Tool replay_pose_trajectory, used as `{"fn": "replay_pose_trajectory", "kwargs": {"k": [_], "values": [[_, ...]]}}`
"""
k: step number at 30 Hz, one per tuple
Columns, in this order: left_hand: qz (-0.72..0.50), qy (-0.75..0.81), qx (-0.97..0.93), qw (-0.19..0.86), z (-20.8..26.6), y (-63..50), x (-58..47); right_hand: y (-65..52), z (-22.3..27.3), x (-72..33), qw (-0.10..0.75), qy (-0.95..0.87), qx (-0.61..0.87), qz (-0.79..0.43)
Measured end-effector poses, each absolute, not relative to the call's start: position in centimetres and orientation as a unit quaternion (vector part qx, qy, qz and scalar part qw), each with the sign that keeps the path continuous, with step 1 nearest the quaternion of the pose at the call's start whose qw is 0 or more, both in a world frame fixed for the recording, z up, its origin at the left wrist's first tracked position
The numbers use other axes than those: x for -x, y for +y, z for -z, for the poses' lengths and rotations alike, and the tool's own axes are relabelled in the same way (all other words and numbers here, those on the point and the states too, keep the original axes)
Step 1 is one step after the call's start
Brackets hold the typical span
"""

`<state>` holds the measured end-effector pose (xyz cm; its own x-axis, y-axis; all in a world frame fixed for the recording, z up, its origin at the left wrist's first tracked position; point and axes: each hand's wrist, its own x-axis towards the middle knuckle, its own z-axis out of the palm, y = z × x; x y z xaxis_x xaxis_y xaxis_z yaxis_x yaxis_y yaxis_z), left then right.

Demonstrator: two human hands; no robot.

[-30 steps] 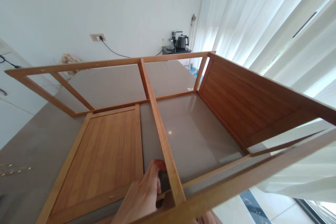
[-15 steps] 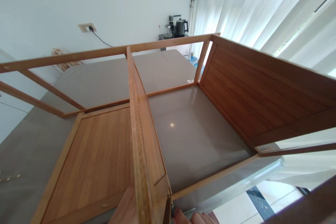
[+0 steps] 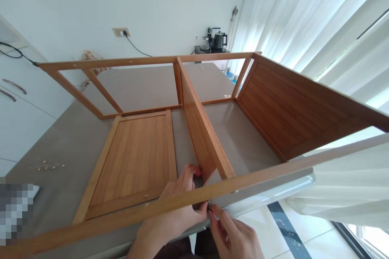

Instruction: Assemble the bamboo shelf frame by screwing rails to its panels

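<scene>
A wooden frame with a divider panel (image 3: 196, 129) lies across a grey-brown table. My left hand (image 3: 173, 220) reaches beneath the front rail (image 3: 121, 215). Its fingers and thumb close round the wood at the divider's lower front end. Just to its right, my right hand (image 3: 235, 234) pinches a small thin metal piece (image 3: 208, 205) against that spot. Its exact kind is too small to make out. A loose-looking flat wooden panel (image 3: 133, 158) is left of the divider, and a taller end panel (image 3: 304, 109) slants at the right.
Several small metal parts (image 3: 47, 166) lie on the table (image 3: 73, 149) at left. A kettle (image 3: 219, 40) and coffee maker stand at the back. White curtains (image 3: 279, 20) hang on the right, and cabinets (image 3: 24, 117) stand left. A cable runs from the wall socket (image 3: 120, 32).
The view has shifted, showing more of the front rail and both hands. My left hand now shows gripping near the divider's front end; my right hand stays beside it.
</scene>
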<state>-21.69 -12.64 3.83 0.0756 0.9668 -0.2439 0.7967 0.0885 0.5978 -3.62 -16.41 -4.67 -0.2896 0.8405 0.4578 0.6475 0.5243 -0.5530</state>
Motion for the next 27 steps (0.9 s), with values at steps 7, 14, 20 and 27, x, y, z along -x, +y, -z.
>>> {"fn": "replay_pose_trajectory", "kwargs": {"k": [7, 14, 20, 27], "values": [[-0.156, 0.666, -0.674, 0.279, -2.1, -13.2, 22.1, -16.7, 3.1, 4.4, 0.369, -0.718, 0.523, -0.273], [-0.166, 0.659, -0.685, 0.265, -3.2, -13.1, 22.0, -17.1, 2.4, 5.0, 0.385, -0.666, 0.554, -0.319], [-0.155, 0.657, -0.687, 0.269, -4.0, -13.0, 22.0, -17.7, 2.5, 4.4, 0.390, -0.694, 0.555, -0.244], [-0.168, 0.655, -0.683, 0.275, -3.8, -13.0, 22.2, -17.6, 1.4, 4.1, 0.424, -0.692, 0.555, -0.182]]}}
